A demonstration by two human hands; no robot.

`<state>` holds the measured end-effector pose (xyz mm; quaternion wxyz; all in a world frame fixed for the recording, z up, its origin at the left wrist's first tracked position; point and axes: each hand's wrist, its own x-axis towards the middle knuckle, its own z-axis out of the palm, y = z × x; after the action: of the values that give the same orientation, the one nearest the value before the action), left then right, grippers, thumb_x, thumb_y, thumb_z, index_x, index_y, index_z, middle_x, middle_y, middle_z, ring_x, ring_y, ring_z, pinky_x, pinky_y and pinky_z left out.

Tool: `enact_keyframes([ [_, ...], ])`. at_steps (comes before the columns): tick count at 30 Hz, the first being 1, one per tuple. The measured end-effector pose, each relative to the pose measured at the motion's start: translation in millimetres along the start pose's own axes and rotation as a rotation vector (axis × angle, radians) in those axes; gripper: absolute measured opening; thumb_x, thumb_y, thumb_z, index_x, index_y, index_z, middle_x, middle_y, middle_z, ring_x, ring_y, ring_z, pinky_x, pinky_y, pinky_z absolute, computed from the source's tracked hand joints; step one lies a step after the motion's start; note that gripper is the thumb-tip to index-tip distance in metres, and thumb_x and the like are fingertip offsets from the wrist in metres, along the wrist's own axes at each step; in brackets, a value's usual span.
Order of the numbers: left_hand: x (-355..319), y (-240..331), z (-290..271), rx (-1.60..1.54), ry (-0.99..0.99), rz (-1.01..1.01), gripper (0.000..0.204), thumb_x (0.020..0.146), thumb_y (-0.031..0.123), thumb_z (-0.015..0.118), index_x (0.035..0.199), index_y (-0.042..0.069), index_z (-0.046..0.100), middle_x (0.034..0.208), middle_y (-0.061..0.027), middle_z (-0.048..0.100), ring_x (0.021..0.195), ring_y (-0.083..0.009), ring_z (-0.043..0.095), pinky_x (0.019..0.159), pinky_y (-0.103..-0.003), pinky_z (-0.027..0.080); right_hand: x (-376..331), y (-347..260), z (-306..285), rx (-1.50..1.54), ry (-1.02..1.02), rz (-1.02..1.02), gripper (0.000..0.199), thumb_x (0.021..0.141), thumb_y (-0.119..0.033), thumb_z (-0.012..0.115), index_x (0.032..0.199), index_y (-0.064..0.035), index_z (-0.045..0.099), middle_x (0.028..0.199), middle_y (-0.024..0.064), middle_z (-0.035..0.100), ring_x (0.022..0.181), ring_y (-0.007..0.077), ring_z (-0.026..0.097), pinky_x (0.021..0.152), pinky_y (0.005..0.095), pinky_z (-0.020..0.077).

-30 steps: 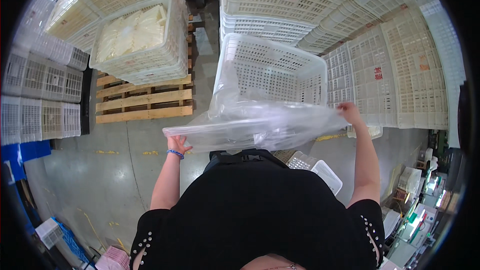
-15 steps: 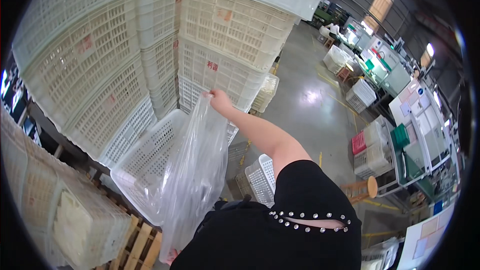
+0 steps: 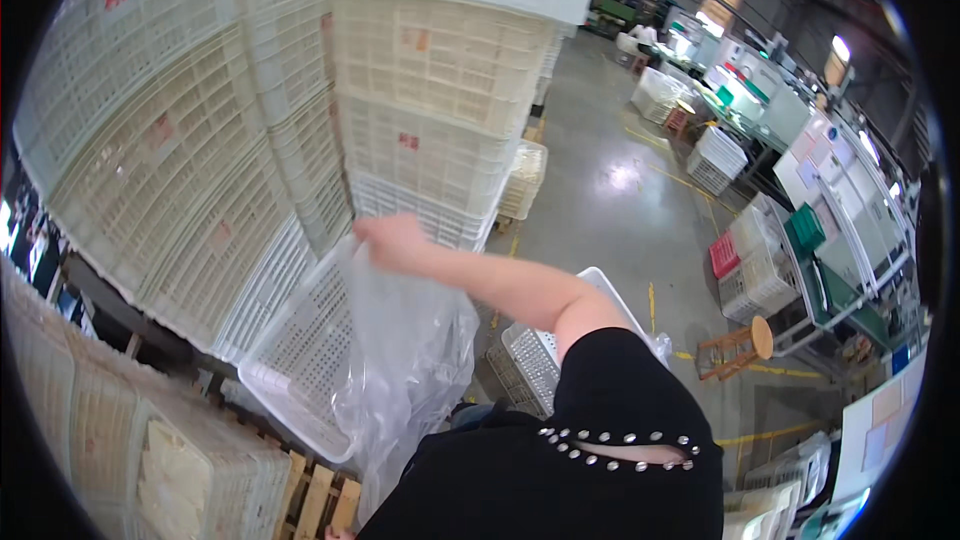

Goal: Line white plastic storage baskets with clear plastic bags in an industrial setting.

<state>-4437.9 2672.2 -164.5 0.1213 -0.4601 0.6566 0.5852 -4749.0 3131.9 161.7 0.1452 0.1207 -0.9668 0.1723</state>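
My right hand (image 3: 395,242) is closed on the upper edge of a large clear plastic bag (image 3: 410,340), held up by the crates. The bag hangs in loose folds in front of my body, over the near side of a white perforated basket (image 3: 300,350). Only a sliver of my left hand (image 3: 338,533) shows at the lower edge, beside the bag's lower end; its fingers are mostly hidden.
Tall stacks of white plastic crates (image 3: 430,70) rise ahead and to the left. A wooden pallet (image 3: 318,495) lies low at left. Behind my right arm is another white basket (image 3: 530,360). A wooden stool (image 3: 735,345) and workbenches (image 3: 850,270) stand at right.
My right hand has moved left and slightly down with the bag's edge. The bag now hangs looser and more crumpled. My left hand has slipped almost out of view.
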Motion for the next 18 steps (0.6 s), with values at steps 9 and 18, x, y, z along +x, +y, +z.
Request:
enact_keyframes([
  [9,-206.5,237.8,116.6,0.004,-0.155,1.401,0.075,0.074,0.023,0.061,0.134,0.005,0.02,0.134,-0.0144,0.027,0.122,-0.0246,0.03,0.096,-0.037,0.03,-82.8,-153.6,40.9,0.15,-0.086,-0.623,0.014,0.063,-0.016,0.056,0.071,-0.0057,0.051,0.053,0.0101,0.053,0.05,0.031,0.056,0.046,0.0392,0.0443],
  [18,-139.5,297.5,176.1,0.328,-0.17,1.328,0.029,0.07,0.002,0.054,0.098,0.0,0.056,0.099,-0.0112,0.054,0.093,-0.0239,0.053,0.082,-0.034,0.041,-75.5,-108.7,8.5,0.325,-0.131,-0.636,0.013,0.064,-0.016,0.055,0.072,-0.0059,0.055,0.061,0.0121,0.057,0.06,0.0304,0.059,0.051,0.042,0.0454],
])
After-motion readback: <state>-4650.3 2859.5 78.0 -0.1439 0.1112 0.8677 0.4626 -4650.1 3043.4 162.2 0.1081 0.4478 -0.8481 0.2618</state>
